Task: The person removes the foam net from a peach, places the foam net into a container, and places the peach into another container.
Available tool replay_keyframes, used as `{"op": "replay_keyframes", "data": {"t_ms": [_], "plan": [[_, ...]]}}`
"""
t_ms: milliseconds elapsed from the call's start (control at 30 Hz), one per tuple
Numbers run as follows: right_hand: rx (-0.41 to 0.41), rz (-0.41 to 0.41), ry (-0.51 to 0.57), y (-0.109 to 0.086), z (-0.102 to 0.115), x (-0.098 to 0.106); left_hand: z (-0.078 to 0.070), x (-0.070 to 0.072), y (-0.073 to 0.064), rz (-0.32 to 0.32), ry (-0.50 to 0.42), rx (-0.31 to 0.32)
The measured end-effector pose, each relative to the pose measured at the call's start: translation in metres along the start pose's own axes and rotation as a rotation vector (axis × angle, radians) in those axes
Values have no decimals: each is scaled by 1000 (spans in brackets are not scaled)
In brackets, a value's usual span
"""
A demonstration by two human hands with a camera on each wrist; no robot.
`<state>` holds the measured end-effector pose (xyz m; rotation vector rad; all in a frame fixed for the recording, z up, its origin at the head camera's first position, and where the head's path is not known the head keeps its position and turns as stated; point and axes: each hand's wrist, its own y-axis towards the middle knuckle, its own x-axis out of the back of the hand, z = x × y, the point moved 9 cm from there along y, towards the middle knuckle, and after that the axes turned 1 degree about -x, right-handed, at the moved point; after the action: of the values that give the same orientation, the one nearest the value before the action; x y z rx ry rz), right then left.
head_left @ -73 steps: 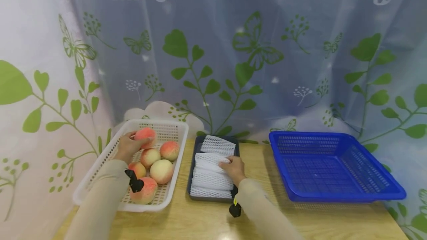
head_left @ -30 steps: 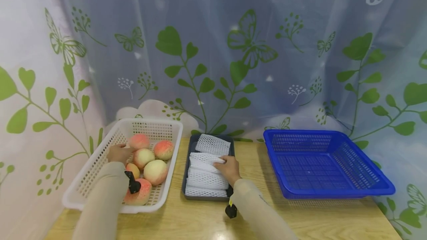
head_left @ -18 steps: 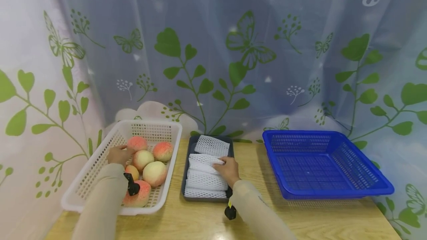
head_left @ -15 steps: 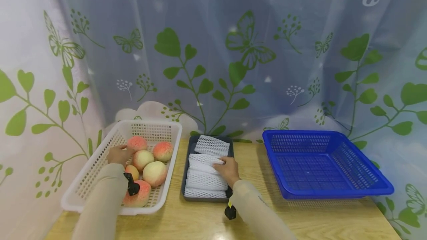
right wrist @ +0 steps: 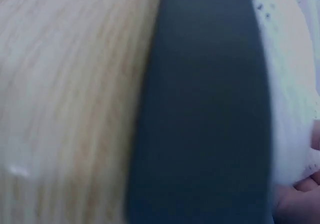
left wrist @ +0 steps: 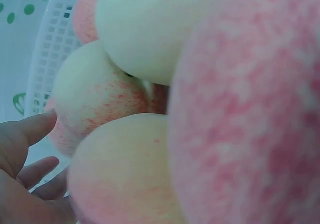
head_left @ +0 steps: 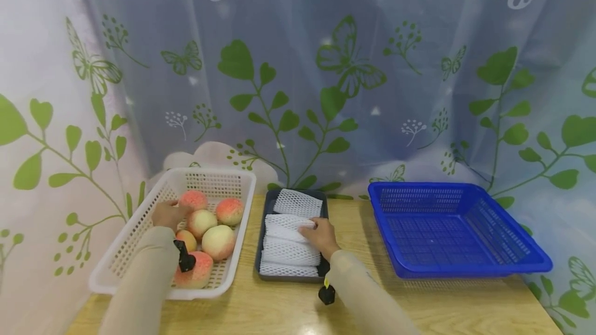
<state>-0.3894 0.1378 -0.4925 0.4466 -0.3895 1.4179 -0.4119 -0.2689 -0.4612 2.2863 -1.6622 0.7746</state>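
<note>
In the head view, my left hand (head_left: 168, 214) is inside the white basket (head_left: 249, 206), beside the back red peach (head_left: 193, 200). The left wrist view shows its thumb and fingers (left wrist: 37, 171) spread loosely near the peaches, gripping none; whether a fingertip touches one is hard to tell. Several more peaches, such as a pale one (head_left: 219, 242), lie close together. Over the dark tray (head_left: 262, 252), my right hand (head_left: 321, 235) pinches the edge of a white foam net sleeve (head_left: 284, 224). Other foam nets (head_left: 298, 202) lie flat in that tray.
A blue plastic basket (head_left: 428, 242) stands on the right of the wooden table (head_left: 274, 309), with nothing visible inside. Behind everything hangs a curtain (head_left: 288, 66) printed with leaves and butterflies. A black wrist camera (head_left: 327, 293) hangs by the right sleeve.
Earlier my left hand held the back red peach; it has since let go and drawn slightly left, leaving the peach in the basket. My right hand stays at the foam net.
</note>
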Motion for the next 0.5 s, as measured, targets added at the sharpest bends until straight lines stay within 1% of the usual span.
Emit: {"op": "replay_keyframes", "data": {"t_ms": [100, 233, 400, 500], "plan": [[45, 44, -34, 4, 4, 1, -6, 1, 4, 18, 45, -46], [102, 80, -84, 5, 17, 8, -25, 1, 4, 69, 126, -131], [144, 117, -127, 7, 36, 24, -51, -5, -1, 157, 131, -224], [145, 143, -124, 10, 44, 36, -67, -7, -4, 187, 123, -271]]}}
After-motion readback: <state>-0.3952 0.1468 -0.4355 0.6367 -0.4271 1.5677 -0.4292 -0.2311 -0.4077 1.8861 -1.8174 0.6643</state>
